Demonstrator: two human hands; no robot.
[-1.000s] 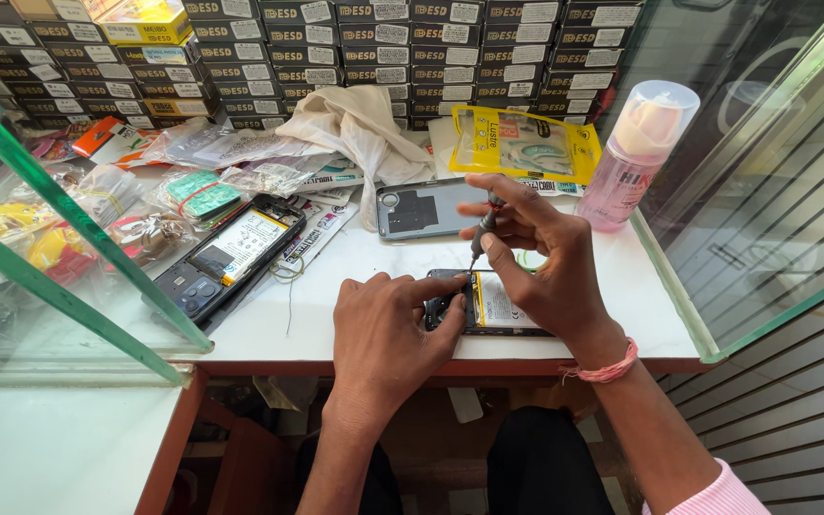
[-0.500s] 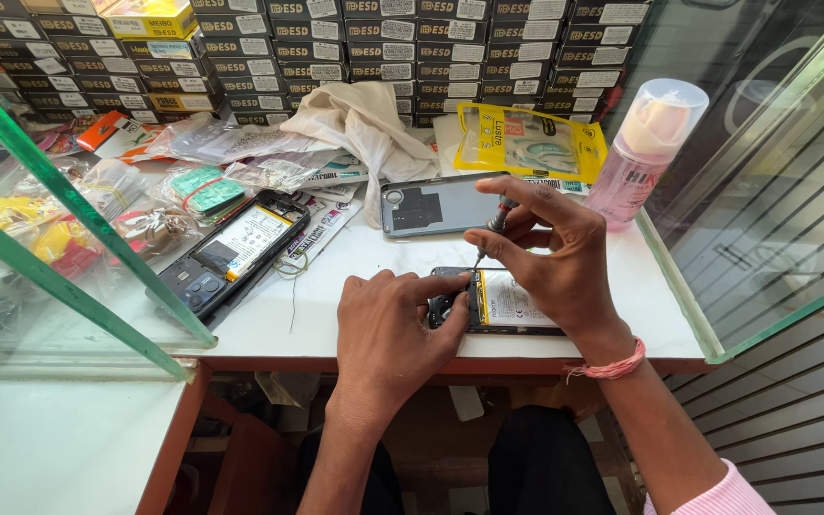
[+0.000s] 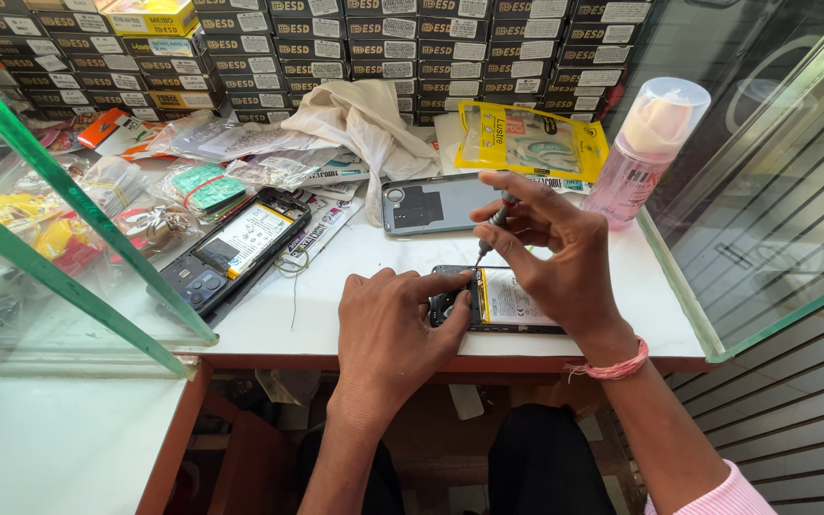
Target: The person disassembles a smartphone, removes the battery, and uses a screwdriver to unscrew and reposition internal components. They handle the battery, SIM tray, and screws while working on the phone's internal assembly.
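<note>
Since a second ago: hands barely shifted | left hand (image 3: pixel 393 329) pinned on opened phone (image 3: pixel 503 303), table's 6 o'clock edge | right hand (image 3: pixel 565 253) clamped on screwdriver (image 3: pixel 490 229), tip down at phone's top | grey back cover (image 3: pixel 431 202) at 12 o'clock.

White counter (image 3: pixel 355 286), green-edged glass panes (image 3: pixel 69 200), stacked boxes (image 3: pixel 412 38) behind, daylight
</note>
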